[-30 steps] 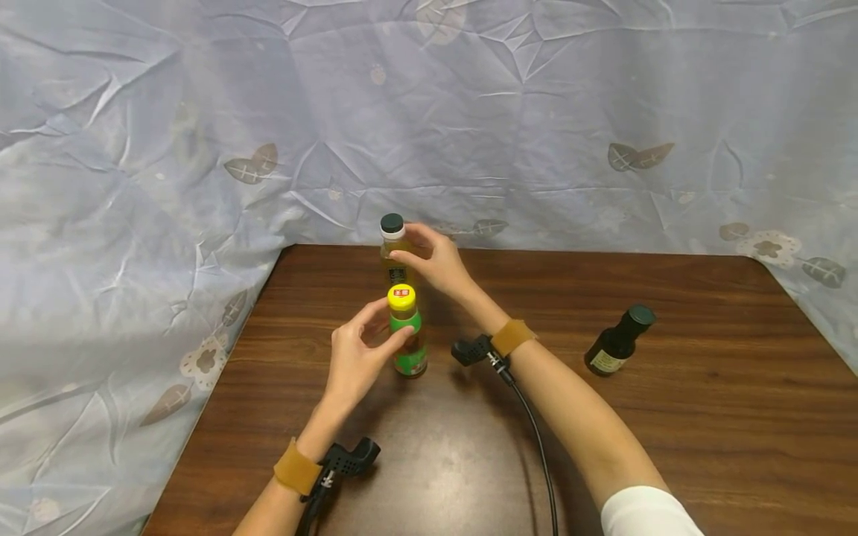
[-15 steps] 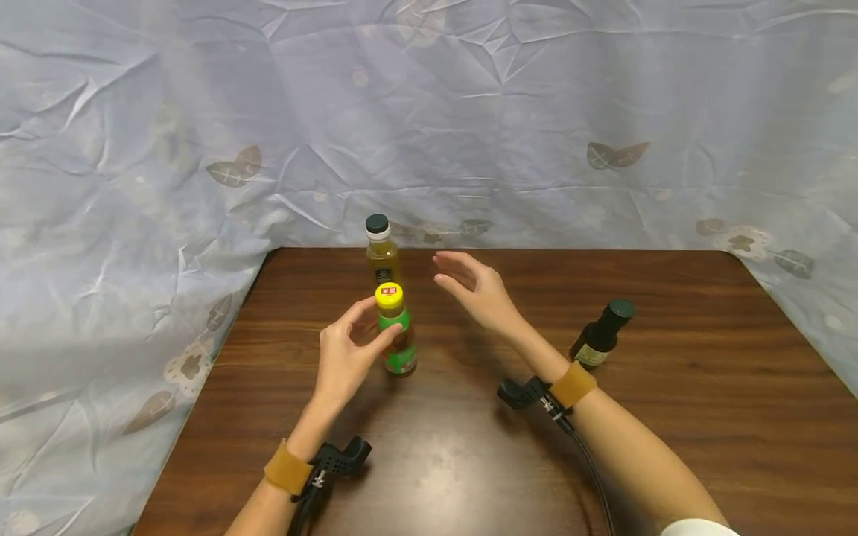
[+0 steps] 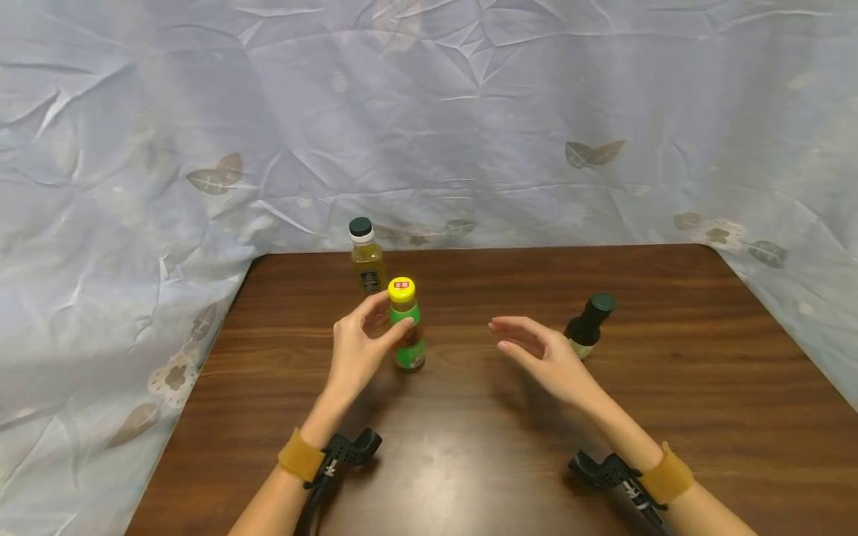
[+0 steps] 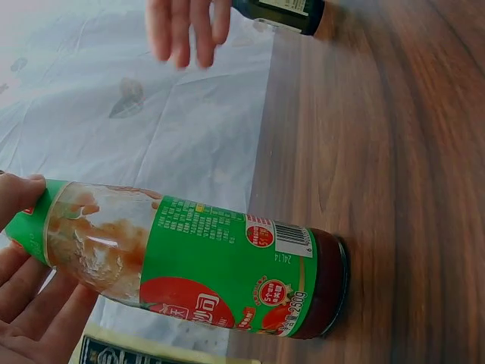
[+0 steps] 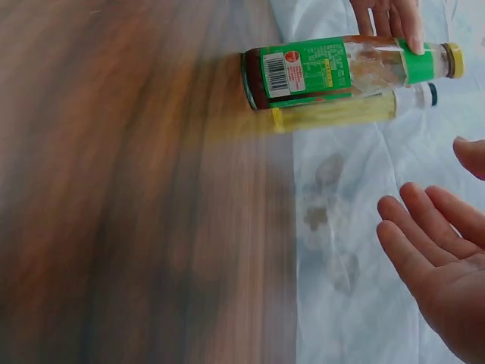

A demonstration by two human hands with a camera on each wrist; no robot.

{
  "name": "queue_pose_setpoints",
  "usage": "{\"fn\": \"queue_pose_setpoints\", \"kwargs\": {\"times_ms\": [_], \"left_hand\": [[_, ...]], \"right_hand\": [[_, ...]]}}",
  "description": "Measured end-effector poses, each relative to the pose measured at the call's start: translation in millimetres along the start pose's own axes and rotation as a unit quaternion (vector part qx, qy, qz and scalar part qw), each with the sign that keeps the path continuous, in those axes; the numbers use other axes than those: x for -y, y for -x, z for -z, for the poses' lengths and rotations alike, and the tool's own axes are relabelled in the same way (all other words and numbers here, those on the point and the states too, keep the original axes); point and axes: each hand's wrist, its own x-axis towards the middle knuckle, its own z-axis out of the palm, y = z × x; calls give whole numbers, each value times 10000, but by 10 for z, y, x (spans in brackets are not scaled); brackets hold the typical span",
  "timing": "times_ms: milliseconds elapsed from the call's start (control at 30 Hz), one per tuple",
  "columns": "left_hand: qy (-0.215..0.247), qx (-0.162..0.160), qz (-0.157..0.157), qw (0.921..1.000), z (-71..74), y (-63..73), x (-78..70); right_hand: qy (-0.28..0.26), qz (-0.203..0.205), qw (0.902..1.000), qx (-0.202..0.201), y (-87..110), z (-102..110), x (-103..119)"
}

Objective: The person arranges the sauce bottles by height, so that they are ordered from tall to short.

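My left hand [image 3: 357,348] grips a glass ketchup bottle [image 3: 410,350] by its neck and upper part. The bottle has a yellow cap and a green label; red sauce shows at its base in the left wrist view. Behind it stands an oil bottle [image 3: 368,260] with a dark cap and yellow liquid, its lower part hidden. To the right, my right hand [image 3: 553,365] hovers over the table with fingers and thumb apart and nothing between them. Just past that hand stands a dark bottle [image 3: 588,321] with a dark green cap, its lower side partly covered by the hand.
The bottles stand on a brown wood-grain table [image 3: 462,447]. A pale patterned cloth [image 3: 429,126] hangs behind the table's back edge and along its left side. Each wrist carries a strap with a black camera mount [image 3: 351,449].
My right hand has let go of the oil bottle and moved right and nearer, towards the dark bottle. The ketchup bottle, still in my left hand, has shifted slightly right of the oil bottle.
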Motion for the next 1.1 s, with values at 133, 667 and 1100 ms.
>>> {"fn": "queue_pose_setpoints", "kwargs": {"times_ms": [133, 667, 1100], "left_hand": [[-10, 65, -21, 10000, -95, -60, -42], [141, 200, -31, 9997, -421, -377, 311], [-13, 174, 26, 9998, -623, -664, 369]], "right_hand": [[214, -57, 9997, -103, 228, 143, -28], [2044, -1049, 9590, -1658, 664, 759, -123], [1258, -817, 9702, -1901, 456, 908, -341]]}}
